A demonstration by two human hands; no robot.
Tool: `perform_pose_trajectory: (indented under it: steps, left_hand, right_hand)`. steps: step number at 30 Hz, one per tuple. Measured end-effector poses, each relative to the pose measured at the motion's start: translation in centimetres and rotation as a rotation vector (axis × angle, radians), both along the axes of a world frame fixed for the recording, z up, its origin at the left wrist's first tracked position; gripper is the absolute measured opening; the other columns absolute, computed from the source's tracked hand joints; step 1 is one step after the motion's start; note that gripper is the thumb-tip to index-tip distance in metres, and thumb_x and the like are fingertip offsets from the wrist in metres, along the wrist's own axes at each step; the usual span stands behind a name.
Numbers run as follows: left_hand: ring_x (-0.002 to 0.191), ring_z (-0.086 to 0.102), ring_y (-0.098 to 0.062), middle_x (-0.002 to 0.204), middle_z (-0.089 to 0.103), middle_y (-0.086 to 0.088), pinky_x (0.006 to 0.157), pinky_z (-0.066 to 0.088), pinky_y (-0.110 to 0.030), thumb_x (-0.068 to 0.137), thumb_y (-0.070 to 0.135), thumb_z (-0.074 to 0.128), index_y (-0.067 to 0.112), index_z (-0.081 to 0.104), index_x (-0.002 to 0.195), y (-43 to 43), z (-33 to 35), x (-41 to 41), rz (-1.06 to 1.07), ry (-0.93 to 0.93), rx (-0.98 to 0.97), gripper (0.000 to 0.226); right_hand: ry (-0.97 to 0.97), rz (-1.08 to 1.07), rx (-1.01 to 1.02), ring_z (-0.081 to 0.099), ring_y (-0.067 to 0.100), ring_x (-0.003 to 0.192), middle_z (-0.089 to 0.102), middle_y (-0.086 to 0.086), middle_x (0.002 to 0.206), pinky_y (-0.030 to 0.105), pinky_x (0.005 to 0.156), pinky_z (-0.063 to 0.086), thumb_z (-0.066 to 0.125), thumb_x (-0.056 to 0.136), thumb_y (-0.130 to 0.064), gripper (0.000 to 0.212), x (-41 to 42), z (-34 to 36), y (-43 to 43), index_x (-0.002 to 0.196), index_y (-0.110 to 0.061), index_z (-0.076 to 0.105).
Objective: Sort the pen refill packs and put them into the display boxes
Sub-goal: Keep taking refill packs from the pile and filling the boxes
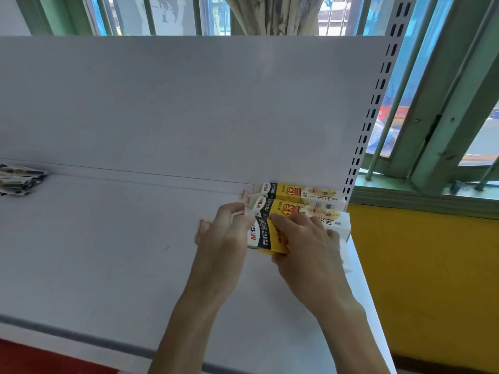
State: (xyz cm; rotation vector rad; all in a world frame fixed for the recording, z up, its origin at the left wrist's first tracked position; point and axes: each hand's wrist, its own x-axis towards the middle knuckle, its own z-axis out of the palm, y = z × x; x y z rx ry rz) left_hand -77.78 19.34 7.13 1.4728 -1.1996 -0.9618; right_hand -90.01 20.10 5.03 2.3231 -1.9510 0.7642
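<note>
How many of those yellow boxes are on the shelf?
3: the back box against the white panel, the middle box just before it, and the front box gripped by the right hand. The hands might hide another.

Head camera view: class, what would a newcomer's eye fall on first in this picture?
The left hand and right hand hold the front box, yellow, black and white, near the right end of the white shelf. A matching middle box and back box lie just behind it, by the back panel. At the far left of the shelf lies a small pile of refill packs.
</note>
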Motion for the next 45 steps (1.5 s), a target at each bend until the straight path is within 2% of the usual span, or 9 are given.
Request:
perform_pose_trajectory:
  steps: [3, 7, 12, 17, 21, 26, 35, 42, 45]
  left_hand:
    - [0.067, 0.067, -0.005, 0.075, 0.066, 0.007, 0.053, 0.048, -0.015, 0.092, 0.02, 0.051, 0.027, 0.057, 0.104, -0.6, -1.2, 0.1, -0.048, 0.128, 0.083, 0.015]
    - [0.069, 0.07, -0.008, 0.08, 0.072, 0.001, 0.059, 0.054, -0.021, 0.083, 0.013, 0.065, 0.018, 0.059, 0.1, 0.6, -1.7, 1.2, 0.119, 0.154, -0.171, 0.018]
    - [0.076, 0.069, -0.006, 0.087, 0.072, 0.001, 0.056, 0.051, -0.012, 0.081, 0.009, 0.067, 0.022, 0.061, 0.086, -0.2, -2.8, 0.7, 0.088, 0.065, -0.204, 0.015]
    - [0.081, 0.058, 0.018, 0.086, 0.066, 0.02, 0.063, 0.041, 0.0, 0.086, 0.012, 0.059, 0.032, 0.061, 0.085, -0.8, -3.9, 1.5, -0.03, -0.19, -0.21, 0.02]
    - [0.103, 0.055, -0.005, 0.113, 0.063, 0.009, 0.087, 0.043, -0.021, 0.087, 0.019, 0.059, 0.028, 0.062, 0.11, -1.4, -6.1, 2.6, -0.059, -0.468, -0.167, 0.025]
    - [0.108, 0.051, -0.018, 0.115, 0.058, 0.001, 0.091, 0.04, -0.029, 0.087, 0.023, 0.058, 0.023, 0.058, 0.117, -1.7, -6.7, 5.6, -0.078, -0.596, -0.181, 0.03]
    - [0.109, 0.045, -0.011, 0.12, 0.054, 0.009, 0.095, 0.036, -0.022, 0.089, 0.029, 0.057, 0.029, 0.057, 0.12, 4.9, -5.0, 25.5, 0.106, -0.786, -0.172, 0.031]
    - [0.114, 0.045, -0.015, 0.116, 0.054, 0.006, 0.092, 0.032, -0.023, 0.087, 0.022, 0.06, 0.021, 0.06, 0.115, 13.0, -4.1, 42.0, 0.435, -0.897, -0.104, 0.029]
    - [0.116, 0.037, -0.002, 0.116, 0.044, 0.016, 0.09, 0.027, -0.015, 0.089, 0.023, 0.059, 0.022, 0.058, 0.118, 15.4, -4.3, 46.5, 0.494, -0.871, -0.077, 0.03]
  right_hand:
    - [0.014, -0.035, 0.024, 0.034, 0.015, 0.12, 0.043, -0.012, 0.13, 0.037, 0.095, 0.027, 0.057, 0.088, -0.028, 0.059, -0.6, -0.6, -0.1, 0.137, -0.043, 0.03]
    - [-0.016, -0.078, 0.015, 0.032, 0.014, 0.121, 0.043, -0.014, 0.13, 0.036, 0.094, 0.025, 0.059, 0.086, -0.031, 0.061, -1.2, -0.8, -0.1, 0.137, -0.046, 0.029]
    - [0.003, -0.098, -0.002, 0.033, 0.014, 0.12, 0.044, -0.013, 0.129, 0.038, 0.095, 0.025, 0.058, 0.086, -0.03, 0.06, -1.1, -1.1, -0.3, 0.136, -0.046, 0.029]
    - [-0.004, -0.121, 0.018, 0.037, 0.017, 0.12, 0.047, -0.009, 0.129, 0.039, 0.097, 0.025, 0.058, 0.085, -0.027, 0.058, -1.5, -2.1, -2.4, 0.136, -0.04, 0.033]
    - [0.014, -0.093, 0.038, 0.035, 0.016, 0.125, 0.047, -0.009, 0.134, 0.034, 0.099, 0.022, 0.06, 0.083, -0.026, 0.053, -1.8, -3.6, -3.9, 0.132, -0.032, 0.041]
    - [-0.259, -0.024, -0.03, 0.035, 0.019, 0.121, 0.048, -0.001, 0.129, 0.029, 0.096, 0.029, 0.071, 0.075, -0.019, 0.047, -0.1, -2.6, -3.9, 0.119, -0.022, 0.057]
    - [-0.429, 0.377, 0.06, 0.048, 0.011, 0.112, 0.054, -0.006, 0.121, 0.015, 0.092, 0.031, 0.062, 0.086, -0.022, 0.038, 20.7, -1.3, -2.7, 0.123, -0.019, 0.053]
    - [-0.542, 0.641, 0.165, 0.052, 0.008, 0.1, 0.056, -0.008, 0.112, 0.025, 0.086, 0.044, 0.064, 0.085, -0.019, 0.034, 39.9, -2.5, 0.9, 0.118, -0.019, 0.057]
    - [-0.563, 0.669, 0.212, 0.053, 0.007, 0.1, 0.056, -0.009, 0.111, 0.023, 0.085, 0.043, 0.063, 0.086, -0.019, 0.034, 45.1, -3.1, 1.5, 0.119, -0.02, 0.057]
